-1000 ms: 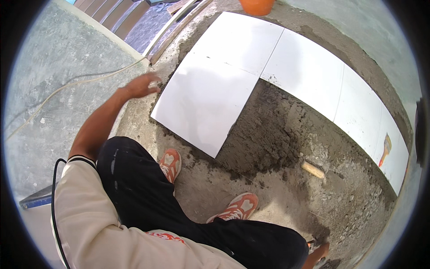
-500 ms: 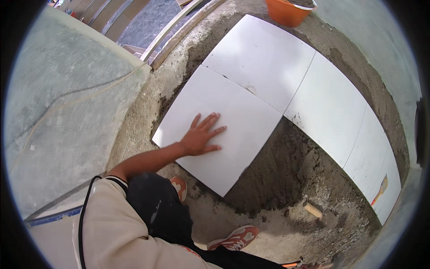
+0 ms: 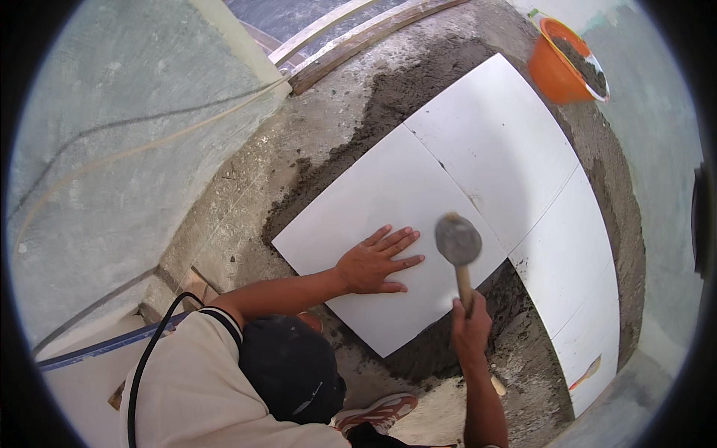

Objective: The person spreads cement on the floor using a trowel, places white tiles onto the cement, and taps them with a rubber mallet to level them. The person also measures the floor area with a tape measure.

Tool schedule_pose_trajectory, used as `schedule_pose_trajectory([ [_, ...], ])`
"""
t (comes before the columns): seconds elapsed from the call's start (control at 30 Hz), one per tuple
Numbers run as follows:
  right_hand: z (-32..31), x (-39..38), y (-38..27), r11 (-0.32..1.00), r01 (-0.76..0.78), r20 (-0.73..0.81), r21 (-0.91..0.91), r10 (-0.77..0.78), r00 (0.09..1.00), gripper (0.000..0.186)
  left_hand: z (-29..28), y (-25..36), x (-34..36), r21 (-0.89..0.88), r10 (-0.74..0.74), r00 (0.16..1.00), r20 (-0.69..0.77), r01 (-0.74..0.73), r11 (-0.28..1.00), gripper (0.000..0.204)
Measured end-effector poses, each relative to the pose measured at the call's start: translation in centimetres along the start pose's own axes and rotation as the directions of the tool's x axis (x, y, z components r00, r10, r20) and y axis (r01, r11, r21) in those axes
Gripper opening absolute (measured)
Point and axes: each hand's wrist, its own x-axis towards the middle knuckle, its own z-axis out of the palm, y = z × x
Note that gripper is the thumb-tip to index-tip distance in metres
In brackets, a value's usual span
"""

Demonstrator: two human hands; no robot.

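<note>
My left hand [image 3: 373, 265] lies flat on a large white floor tile [image 3: 381, 179], its fingers spread. My right hand [image 3: 472, 328] is wrapped around the wooden handle of a rubber mallet [image 3: 458, 240]. The mallet's round grey head shows over the right part of that tile; whether it touches the surface I cannot tell. Beyond it lies another white tile [image 3: 500, 134], edge against edge. More white tiles [image 3: 575, 261] run down the right side. Dark wet mortar [image 3: 515, 299] fills the gap between the near tile and that row, partly behind my right arm.
An orange bucket [image 3: 556, 71] holding mortar stands at the far right by the wall. A small tool [image 3: 586, 372] with a yellowish handle and red end lies on the right-hand tiles. Grey walls rise at both sides. A cord [image 3: 112, 158] hangs along the left wall. Wooden boards [image 3: 358, 46] edge the far side.
My right hand has come up from the bottom edge with the mallet, over the tile. My left hand stays spread on the tile. The view has shifted, showing more of the bucket.
</note>
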Motion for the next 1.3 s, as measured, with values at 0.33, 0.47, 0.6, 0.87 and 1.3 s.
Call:
schedule_pose_trajectory([
  [0.33, 6.3, 7.0, -5.2, 0.980, 0.153, 0.043, -0.124, -0.149, 0.988, 0.039, 0.8, -1.0, -0.3, -0.084, 0.024, 0.998, -0.055, -0.028, 0.996, 0.073],
  [0.47, 6.5, 6.4, -5.7, 0.983, 0.184, -0.079, -0.021, -0.185, 0.979, 0.039, 1.1, -1.0, -0.1, -0.099, 0.010, 0.998, -0.059, -0.015, 0.995, 0.071],
  [0.6, 6.8, 6.3, -6.0, 0.982, 0.174, -0.035, -0.079, -0.177, 0.984, 0.039, 1.0, -0.9, 0.0, -0.096, 0.003, 0.996, -0.084, -0.011, 0.995, 0.068],
  [0.87, 7.6, 5.2, -5.9, 0.991, 0.129, -0.052, -0.027, -0.130, 0.990, 0.037, 1.0, -1.4, -0.5, -0.120, -0.030, 0.996, -0.088, 0.019, 0.993, 0.066],
  [1.3, 8.9, -4.4, -4.5, 0.936, -0.166, -0.148, 0.309, 0.220, 0.964, 0.040, 0.2, 0.6, 0.4, -0.018, -0.100, 0.992, -0.078, 0.099, 0.995, 0.102],
])
